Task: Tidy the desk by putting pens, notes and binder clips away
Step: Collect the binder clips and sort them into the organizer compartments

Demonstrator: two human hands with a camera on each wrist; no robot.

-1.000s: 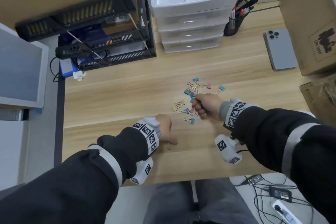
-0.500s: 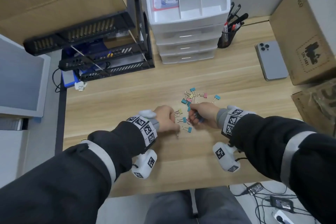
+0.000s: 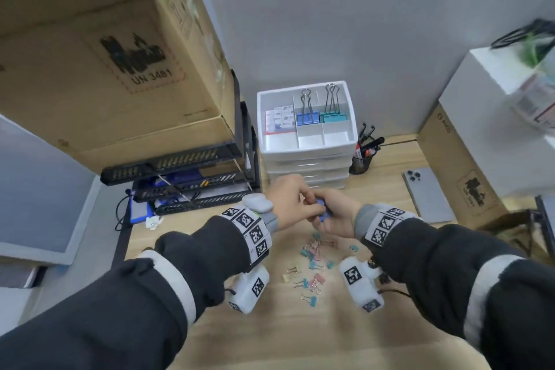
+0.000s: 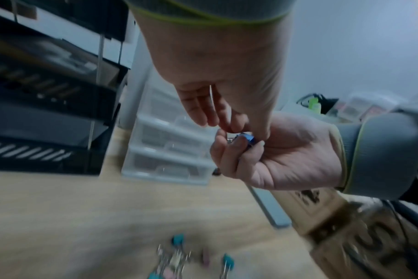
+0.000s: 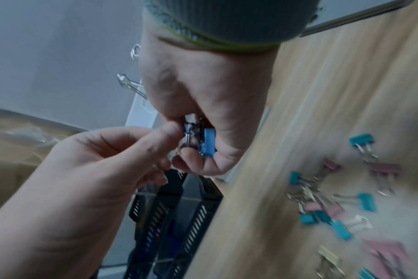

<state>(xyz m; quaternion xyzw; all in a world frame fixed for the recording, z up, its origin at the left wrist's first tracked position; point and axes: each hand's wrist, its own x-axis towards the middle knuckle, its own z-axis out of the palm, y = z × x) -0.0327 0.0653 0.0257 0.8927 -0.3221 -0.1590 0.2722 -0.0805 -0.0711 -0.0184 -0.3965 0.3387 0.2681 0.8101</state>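
Above desk (image 3: 375,183), both hands (fingers curled) pinch blue binder clips (image 3: 322,211).

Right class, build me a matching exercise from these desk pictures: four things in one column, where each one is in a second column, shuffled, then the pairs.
1. blue binder clip
2. phone
3. pen cup
4. loose small clips

A. flat on the desk, far right
B. scattered on the desk below the hands
C. held in the right hand
D. right beside the white drawer unit

Pairs: 1-C, 2-A, 3-D, 4-B
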